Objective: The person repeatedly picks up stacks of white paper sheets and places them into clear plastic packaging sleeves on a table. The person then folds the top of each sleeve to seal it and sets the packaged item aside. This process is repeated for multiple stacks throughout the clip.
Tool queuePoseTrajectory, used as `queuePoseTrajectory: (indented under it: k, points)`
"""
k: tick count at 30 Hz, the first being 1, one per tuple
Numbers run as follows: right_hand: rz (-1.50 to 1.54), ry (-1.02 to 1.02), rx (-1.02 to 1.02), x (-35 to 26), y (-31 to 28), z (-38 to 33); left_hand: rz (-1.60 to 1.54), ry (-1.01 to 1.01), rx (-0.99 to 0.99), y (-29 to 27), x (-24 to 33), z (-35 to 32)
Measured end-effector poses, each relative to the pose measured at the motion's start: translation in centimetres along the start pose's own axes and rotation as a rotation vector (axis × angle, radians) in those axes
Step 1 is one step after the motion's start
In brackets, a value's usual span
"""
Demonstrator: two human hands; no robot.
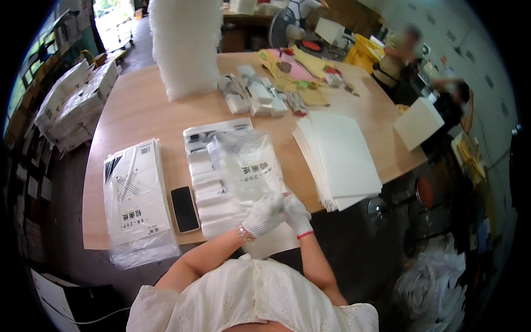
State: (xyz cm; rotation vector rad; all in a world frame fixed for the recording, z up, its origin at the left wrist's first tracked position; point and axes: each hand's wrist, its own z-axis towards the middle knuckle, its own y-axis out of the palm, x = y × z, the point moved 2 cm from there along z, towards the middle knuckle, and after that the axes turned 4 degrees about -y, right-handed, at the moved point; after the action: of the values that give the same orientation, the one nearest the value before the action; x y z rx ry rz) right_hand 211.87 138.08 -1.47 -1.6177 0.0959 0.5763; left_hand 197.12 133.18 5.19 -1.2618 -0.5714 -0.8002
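Both gloved hands meet at the near edge of the wooden table: the left hand and right hand each pinch the lower end of a clear plastic bag, which lies over a row of white packets. A black phone rests just left, a stack of white sheets to the right.

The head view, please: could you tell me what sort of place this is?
Probably a packing workshop: a wooden worktable carries a stack of white sheets and clear bagged packs, and both gloved hands handle a clear bag.
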Motion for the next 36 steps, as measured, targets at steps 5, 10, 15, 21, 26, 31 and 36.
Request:
queuePoseTrajectory:
  k: [5,10,15,21,26,31,36]
  points:
    - [-0.017,0.161,0.264,0.4,3.8,3.9,0.392,0.196,0.002,2.5,-8.3,-3.5]
    - [0.019,0.042,-0.173,3.0,3.6,7.4,0.183,-0.233,0.740,-1.6,-15.5,-4.0]
    - [0.208,-0.104,-0.257,2.4,1.5,-1.5,0.208,-0.709,0.291,-2.5,-14.7,-12.3]
    - [0.438,-0.407,-0.096,5.5,0.7,-10.6,-0.037,-0.454,0.145,-2.4,-2.6,-20.3]
    - [0.261,-0.147,-0.096,4.9,1.3,-9.3,-0.093,-0.804,0.262,-1.6,-4.7,-20.1]
    - [1.059,0.131,-0.621,11.6,4.5,-13.9,-0.203,-0.613,0.359,-1.7,-4.6,-21.6]
    - [1.174,0.233,-0.395,3.8,5.6,-10.7,-0.151,-0.285,0.473,-7.7,0.2,-18.2]
